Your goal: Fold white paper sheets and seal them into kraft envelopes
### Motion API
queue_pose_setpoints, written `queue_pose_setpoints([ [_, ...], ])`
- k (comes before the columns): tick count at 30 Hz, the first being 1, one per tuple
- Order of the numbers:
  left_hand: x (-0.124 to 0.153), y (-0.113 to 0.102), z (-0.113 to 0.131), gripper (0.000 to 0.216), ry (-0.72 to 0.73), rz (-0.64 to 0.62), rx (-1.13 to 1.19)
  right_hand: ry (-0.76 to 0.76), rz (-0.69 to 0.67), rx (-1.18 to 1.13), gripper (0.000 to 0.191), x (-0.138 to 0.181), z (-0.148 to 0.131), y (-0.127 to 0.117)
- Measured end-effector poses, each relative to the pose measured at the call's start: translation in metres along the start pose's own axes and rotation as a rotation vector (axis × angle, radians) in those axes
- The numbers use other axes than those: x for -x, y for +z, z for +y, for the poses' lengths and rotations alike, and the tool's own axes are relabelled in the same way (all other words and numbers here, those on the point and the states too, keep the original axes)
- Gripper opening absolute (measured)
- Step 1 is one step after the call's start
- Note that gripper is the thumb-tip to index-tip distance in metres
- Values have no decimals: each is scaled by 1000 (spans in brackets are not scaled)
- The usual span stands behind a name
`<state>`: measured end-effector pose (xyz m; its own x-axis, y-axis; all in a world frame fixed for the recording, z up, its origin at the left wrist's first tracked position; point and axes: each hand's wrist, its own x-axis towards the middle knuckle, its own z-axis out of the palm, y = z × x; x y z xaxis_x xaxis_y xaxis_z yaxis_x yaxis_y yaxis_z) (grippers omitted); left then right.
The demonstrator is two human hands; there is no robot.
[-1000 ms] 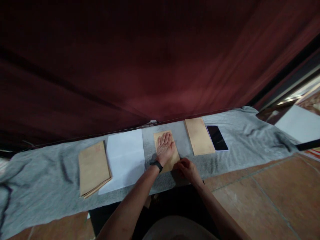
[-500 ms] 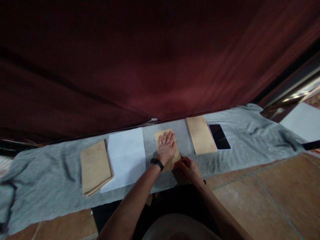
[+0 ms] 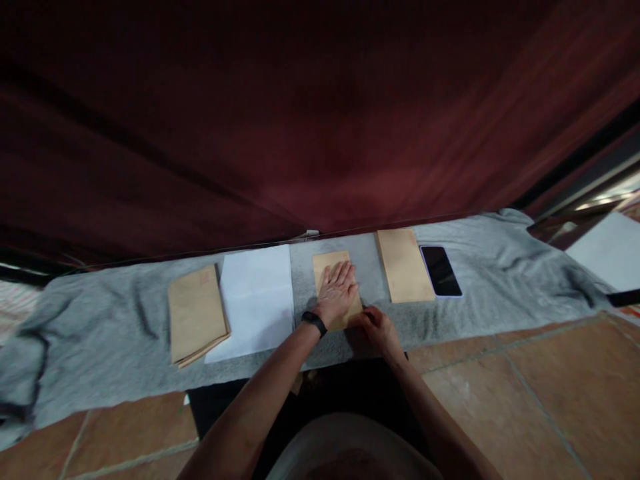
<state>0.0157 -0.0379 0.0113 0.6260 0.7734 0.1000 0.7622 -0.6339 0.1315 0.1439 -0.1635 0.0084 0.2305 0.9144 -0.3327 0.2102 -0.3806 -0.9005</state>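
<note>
My left hand [image 3: 339,291], a black band on its wrist, lies flat with fingers stretched out on a small brown envelope [image 3: 327,261] in the middle of a grey cloth [image 3: 115,327]. My right hand [image 3: 376,329] is curled at the envelope's near right corner, fingers pressed together against its edge. Whether it pinches the envelope's flap or something else is hidden.
Left of the envelope lie a white sheet [image 3: 255,297] and a stack of brown envelopes [image 3: 197,313]. To the right lie another brown envelope [image 3: 404,265] and a black phone [image 3: 441,270]. A dark red curtain [image 3: 300,120] hangs behind. Tiled floor [image 3: 540,393] is in front.
My head has shifted, so the whole scene sits a little higher and to the right. Both hands stay on the same envelope; the right hand has edged slightly closer to its corner.
</note>
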Motion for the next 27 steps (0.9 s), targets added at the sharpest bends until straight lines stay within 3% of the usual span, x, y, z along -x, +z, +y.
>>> queue_pose_setpoints([
  [10, 26, -1, 7, 58, 92, 19, 18, -35, 7, 31, 26, -4, 10, -1],
  [21, 26, -6, 10, 56, 90, 2, 32, -50, -14, 31, 26, 0, 8, -2],
  [27, 50, -10, 13, 55, 115, -19, 72, -60, 1, 41, 23, 2, 3, 1],
])
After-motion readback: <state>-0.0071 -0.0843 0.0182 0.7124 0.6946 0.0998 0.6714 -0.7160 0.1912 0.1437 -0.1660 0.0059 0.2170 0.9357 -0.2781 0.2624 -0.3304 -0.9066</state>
